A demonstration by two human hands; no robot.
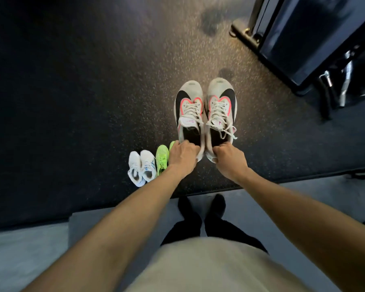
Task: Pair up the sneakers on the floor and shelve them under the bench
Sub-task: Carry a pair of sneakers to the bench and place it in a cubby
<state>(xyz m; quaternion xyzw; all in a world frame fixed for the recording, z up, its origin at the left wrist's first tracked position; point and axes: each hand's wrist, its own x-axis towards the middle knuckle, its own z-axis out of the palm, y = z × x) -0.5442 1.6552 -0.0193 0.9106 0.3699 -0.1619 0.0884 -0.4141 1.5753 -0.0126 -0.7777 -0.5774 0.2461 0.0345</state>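
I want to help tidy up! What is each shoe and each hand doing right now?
Left hand: grips the left grey shoe by its heel.
Right hand: grips the right grey shoe by its heel.
White shoes: paired side by side on the floor.
Green shoes: beside the white pair, partly hidden by the left hand.

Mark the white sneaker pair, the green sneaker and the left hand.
white sneaker pair (pixel 142 168): head view, where the two shoes meet.
green sneaker (pixel 162 159): head view, laced upper.
left hand (pixel 182 155): head view, back of hand, gripping a grey sneaker's heel.
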